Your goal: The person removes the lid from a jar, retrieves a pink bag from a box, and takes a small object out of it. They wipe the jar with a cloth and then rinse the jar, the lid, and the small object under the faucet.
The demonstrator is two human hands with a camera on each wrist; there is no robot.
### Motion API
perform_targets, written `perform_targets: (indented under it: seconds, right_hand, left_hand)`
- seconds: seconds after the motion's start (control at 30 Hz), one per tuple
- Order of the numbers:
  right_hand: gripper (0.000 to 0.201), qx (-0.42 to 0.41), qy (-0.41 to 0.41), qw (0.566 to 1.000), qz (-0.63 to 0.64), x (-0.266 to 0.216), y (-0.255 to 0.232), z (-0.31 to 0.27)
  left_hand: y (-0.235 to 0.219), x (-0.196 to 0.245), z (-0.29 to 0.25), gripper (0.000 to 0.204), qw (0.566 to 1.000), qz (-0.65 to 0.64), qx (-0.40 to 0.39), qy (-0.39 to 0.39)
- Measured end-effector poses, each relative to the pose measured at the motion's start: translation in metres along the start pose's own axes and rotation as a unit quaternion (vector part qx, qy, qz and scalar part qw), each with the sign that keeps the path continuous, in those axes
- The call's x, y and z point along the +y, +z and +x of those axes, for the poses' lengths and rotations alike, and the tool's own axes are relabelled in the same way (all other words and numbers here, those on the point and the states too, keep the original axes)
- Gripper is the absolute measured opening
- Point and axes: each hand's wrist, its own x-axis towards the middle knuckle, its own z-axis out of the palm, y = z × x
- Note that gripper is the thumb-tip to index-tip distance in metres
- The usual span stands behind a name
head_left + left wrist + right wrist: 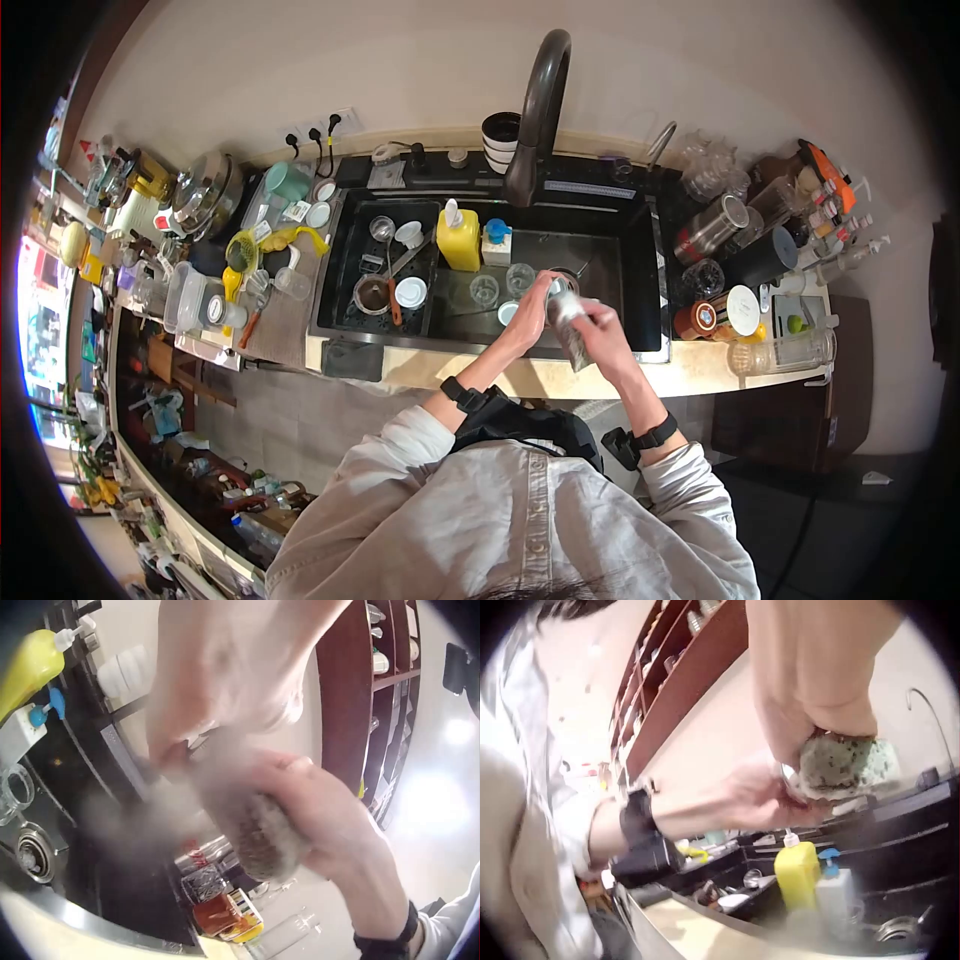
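Note:
Over the front of the sink, both hands hold a pale grey-green, dark-speckled thing (847,761), roughly cylindrical. Motion blur hides its kind in the left wrist view. My right hand (608,338) grips its body, fingers curled round it, with the lower end sticking out towards my front in the head view. At its whitish upper end, my left hand (527,320) has its fingers closed around it. Below the hands in the dark sink (640,318) stand glass cups (484,290), a white dish (508,314) and a round metal drain part (900,928).
A yellow pump bottle (459,240) and a white bottle with a blue pump (497,240) stand mid-sink. A black tray (350,235) at left holds small dishes and utensils. The faucet (540,110) arches behind. Bottles and a steel tumbler (712,228) crowd the right counter.

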Motion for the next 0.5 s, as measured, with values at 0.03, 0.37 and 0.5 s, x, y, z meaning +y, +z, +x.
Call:
perform_targets:
  seconds: [0.03, 0.37, 0.5]
  right_hand:
    - [0.023, 0.034, -0.005, 0.997, 0.072, 0.0, 0.0, -0.001]
    - [0.035, 0.223, -0.195, 0.951, -0.084, 0.018, 0.012, -0.009]
    - [0.032, 0.211, -0.178, 0.957, -0.091, 0.017, 0.004, 0.01]
  left_hand:
    - [0.0, 0.001, 0.0, 0.039, 0.998, -0.042, 0.006, -0.041]
    - [-0.006, 0.009, 0.005, 0.03, 0.973, -0.215, 0.004, -0.088]
    - [-0.004, 0.025, -0.002, 0.034, 0.98, -0.16, -0.026, -0.119]
